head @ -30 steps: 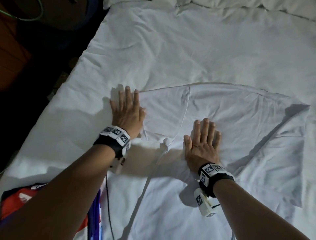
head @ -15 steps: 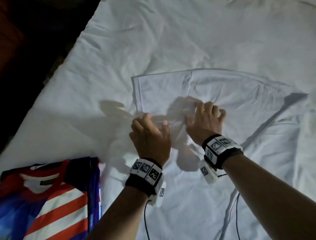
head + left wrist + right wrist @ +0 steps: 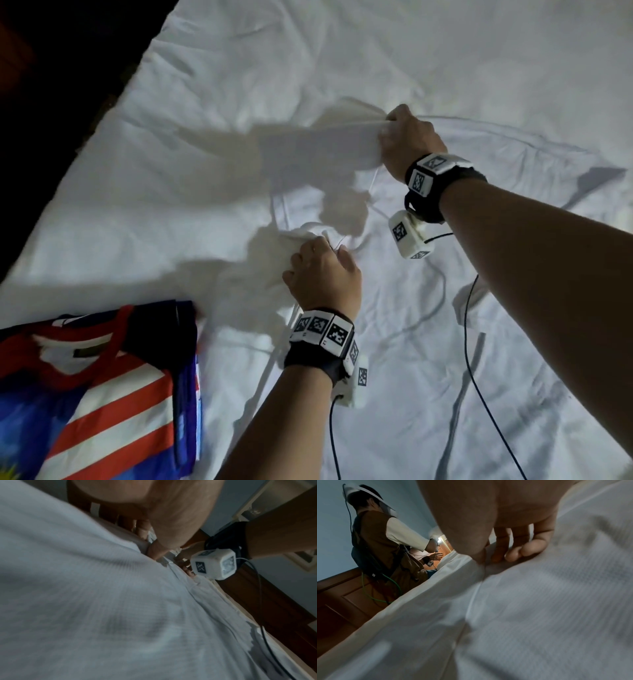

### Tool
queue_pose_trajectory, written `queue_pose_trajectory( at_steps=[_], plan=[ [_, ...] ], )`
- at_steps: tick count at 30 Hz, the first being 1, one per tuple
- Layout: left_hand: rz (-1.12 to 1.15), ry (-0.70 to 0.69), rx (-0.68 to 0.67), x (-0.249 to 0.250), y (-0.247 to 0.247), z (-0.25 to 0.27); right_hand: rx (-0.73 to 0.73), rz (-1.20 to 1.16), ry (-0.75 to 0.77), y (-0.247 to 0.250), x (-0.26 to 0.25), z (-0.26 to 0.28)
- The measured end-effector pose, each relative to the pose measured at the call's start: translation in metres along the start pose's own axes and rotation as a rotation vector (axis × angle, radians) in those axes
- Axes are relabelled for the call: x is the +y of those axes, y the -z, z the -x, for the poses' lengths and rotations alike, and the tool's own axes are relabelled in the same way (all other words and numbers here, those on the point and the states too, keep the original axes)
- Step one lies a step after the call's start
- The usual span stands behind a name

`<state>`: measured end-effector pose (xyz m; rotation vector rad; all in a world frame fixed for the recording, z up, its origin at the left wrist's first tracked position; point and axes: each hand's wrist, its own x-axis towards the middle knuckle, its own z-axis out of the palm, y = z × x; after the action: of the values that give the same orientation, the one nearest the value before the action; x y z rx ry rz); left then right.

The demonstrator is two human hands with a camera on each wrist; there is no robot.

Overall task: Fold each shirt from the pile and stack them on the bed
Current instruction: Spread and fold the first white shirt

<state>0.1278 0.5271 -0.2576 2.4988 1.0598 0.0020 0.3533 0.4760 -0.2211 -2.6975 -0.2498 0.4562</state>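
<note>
White shirt [image 3: 513, 308]: spread on the bed [image 3: 308, 68], its left part lifted and bunched. My left hand [image 3: 323, 274]: fingers curled tight around a gathered fold at the shirt's near left edge. My right hand [image 3: 409, 137]: clamped on the shirt's raised far edge, beyond my left hand. Striped red, white and blue shirt [image 3: 102, 394]: flat on the bed, left of the white shirt.
</note>
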Motion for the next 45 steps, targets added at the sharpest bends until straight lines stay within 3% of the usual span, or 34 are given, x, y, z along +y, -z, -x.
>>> queue_pose_trajectory(
  at_steps=[9,15,18,26,30,35,40,45],
  plan=[
    [0.313,-0.161,0.027,0.023,0.018,0.034,0.135,0.000,0.041,0.032,0.010,0.020],
    [0.327,-0.277,-0.044,0.074,0.009,0.080,0.181,0.067,0.050,0.082,0.054,0.046],
    [0.304,-0.317,-0.152,0.095,-0.007,0.107,0.166,0.127,0.040,0.097,0.080,0.054],
    [0.183,-0.355,-0.271,0.108,-0.040,0.138,0.049,0.069,-0.016,0.089,0.124,0.074],
    [0.142,-0.373,-0.325,0.097,-0.033,0.144,0.055,-0.036,-0.012,0.065,0.128,0.113],
    [-0.036,-0.417,-0.477,0.064,-0.014,0.159,0.007,-0.174,-0.132,0.025,0.128,0.191],
    [-0.094,-0.447,-0.395,0.013,0.014,0.185,0.043,-0.217,-0.250,-0.020,0.121,0.274],
    [-0.228,-0.444,-0.448,-0.042,0.051,0.205,-0.013,-0.325,-0.349,-0.044,0.112,0.316]
  ],
)
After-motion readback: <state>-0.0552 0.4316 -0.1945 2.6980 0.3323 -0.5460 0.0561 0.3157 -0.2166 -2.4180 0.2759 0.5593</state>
